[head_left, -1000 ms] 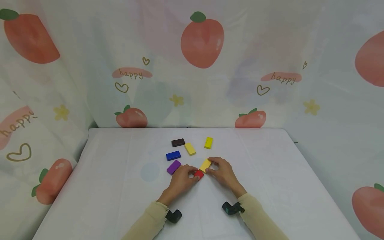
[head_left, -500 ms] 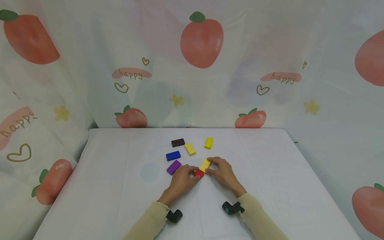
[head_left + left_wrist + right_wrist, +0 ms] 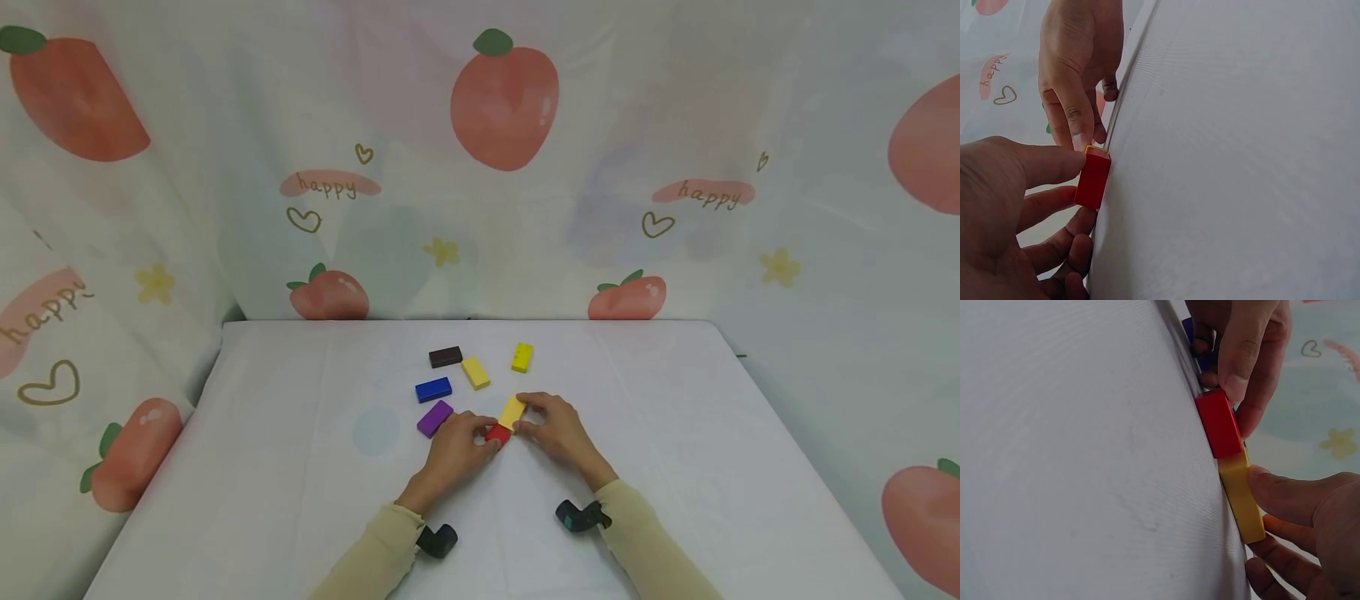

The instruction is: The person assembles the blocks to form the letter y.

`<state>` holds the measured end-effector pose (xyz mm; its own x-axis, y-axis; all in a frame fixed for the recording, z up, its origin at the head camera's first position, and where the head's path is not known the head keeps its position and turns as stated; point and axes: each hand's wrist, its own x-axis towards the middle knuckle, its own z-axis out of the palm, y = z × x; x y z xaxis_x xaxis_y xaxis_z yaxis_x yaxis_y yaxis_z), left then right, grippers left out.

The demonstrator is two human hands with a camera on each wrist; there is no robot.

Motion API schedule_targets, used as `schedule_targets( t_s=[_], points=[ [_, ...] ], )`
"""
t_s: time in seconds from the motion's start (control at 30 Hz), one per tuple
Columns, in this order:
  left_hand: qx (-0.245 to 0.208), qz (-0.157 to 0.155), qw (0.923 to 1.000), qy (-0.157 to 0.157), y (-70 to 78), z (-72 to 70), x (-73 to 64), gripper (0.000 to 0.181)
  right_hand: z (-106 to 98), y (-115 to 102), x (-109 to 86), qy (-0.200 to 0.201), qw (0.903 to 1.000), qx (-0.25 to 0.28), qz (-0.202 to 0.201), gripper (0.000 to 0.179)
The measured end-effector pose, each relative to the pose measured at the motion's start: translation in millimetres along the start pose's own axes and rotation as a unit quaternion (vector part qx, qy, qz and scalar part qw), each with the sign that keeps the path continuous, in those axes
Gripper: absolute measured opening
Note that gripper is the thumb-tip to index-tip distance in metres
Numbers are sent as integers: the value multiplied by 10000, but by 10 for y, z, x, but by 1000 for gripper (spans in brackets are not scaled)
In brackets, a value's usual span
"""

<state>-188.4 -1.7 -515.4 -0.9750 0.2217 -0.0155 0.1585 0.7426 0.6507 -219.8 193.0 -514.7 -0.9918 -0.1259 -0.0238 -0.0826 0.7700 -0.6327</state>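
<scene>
Between thumb and fingers my left hand (image 3: 453,448) pinches a red block (image 3: 498,434) low over the white table. My right hand (image 3: 557,427) pinches a yellow block (image 3: 512,412) by its sides. The two blocks meet end to end, as the right wrist view shows with the red block (image 3: 1219,424) against the yellow block (image 3: 1242,501). Seen from the left wrist, the red block (image 3: 1094,179) hides most of the yellow one. A purple block (image 3: 434,418) lies just beyond the left hand's knuckles, partly covered by them in the head view.
Farther back on the white table (image 3: 300,467) lie a blue block (image 3: 433,390), a dark brown block (image 3: 446,357), a pale yellow block (image 3: 476,373) and a bright yellow block (image 3: 522,357). A printed curtain (image 3: 525,225) stands behind the table.
The yellow block has shifted slightly left, against the red block, with the right hand's fingertips moving along. Both hands otherwise stay put, and the other blocks lie where they were.
</scene>
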Motion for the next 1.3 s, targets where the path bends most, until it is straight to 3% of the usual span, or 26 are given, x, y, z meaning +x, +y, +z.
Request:
schedule_targets(
  t_s=[0.57, 0.77, 1.07, 1.3],
  points=[
    [-5, -48, 10000, 5, -17, 41, 13, 35, -8, 6, 7, -33, 10000, 5, -87, 50],
    [-219, -176, 9996, -19, -14, 16, 27, 34, -11, 15, 10, -43, 9999, 18, -107, 50],
    [-295, 328, 9990, -83, -31, -40, 79, 31, -8, 32, 26, -95, 9999, 10, -102, 50],
    [-21, 445, 9988, -182, -37, -17, 138, 33, -5, 36, 29, -88, 9999, 42, -53, 50]
  ],
)
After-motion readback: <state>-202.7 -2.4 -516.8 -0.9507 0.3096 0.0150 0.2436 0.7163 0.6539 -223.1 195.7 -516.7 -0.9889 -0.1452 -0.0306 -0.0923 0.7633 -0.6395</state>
